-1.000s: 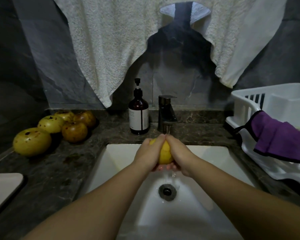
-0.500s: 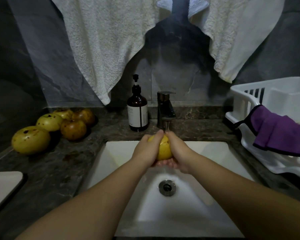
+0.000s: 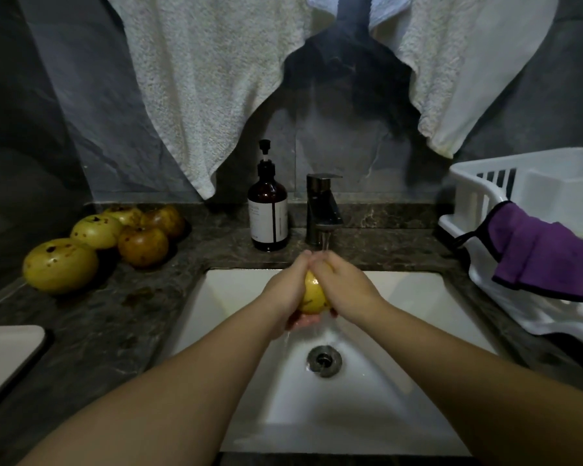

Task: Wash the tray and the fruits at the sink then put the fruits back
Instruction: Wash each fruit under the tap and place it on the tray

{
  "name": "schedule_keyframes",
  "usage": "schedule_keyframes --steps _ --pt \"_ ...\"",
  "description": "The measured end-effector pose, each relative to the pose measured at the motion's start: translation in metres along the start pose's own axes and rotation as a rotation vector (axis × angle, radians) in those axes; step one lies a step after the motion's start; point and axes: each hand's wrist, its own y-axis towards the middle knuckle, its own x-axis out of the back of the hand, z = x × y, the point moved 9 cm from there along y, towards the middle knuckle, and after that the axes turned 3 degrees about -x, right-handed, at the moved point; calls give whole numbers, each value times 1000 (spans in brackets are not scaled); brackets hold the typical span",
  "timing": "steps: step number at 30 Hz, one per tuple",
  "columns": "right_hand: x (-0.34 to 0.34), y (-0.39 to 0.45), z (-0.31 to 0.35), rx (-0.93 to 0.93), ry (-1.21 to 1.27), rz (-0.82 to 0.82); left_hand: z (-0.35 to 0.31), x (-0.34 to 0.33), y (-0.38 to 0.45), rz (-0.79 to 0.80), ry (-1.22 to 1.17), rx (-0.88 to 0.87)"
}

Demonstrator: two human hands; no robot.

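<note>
Left hand [image 3: 285, 290] and right hand [image 3: 342, 285] both clasp yellow fruit [image 3: 312, 294] under running faucet [image 3: 322, 210], over sink [image 3: 401, 297].

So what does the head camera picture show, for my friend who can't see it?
Two hands, left hand and right hand, hold a yellow fruit under the running tap over a white sink. Five more fruits wait on the dark counter.

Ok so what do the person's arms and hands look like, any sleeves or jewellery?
Both forearms are bare, with no sleeves in view. The left hand and right hand wear no gloves, and no watch, bracelet or ring is visible. They look wet.
</note>
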Motion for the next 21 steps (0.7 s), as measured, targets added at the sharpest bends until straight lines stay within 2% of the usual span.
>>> schedule_keyframes --steps 1,3,5,8,11,15,21 --pt "-3 0 2 5 21 15 -4 3 2 -34 14 -49" --pt "-10 0 -6 -165 294 74 -18 9 1 -133 28 -173" --pt "-15 -2 -11 -254 393 158 -15 7 1 -105 -62 -146" --pt "-15 -5 -13 -153 273 253 6 -8 1 96 -224 73" --pt "2 -4 -12 -84 142 187 16 -7 -1 172 -195 183" --pt "16 -4 0 92 -85 129 15 -17 -2 282 -176 184" --pt "16 -8 1 161 -144 166 13 -12 1 220 -204 135"
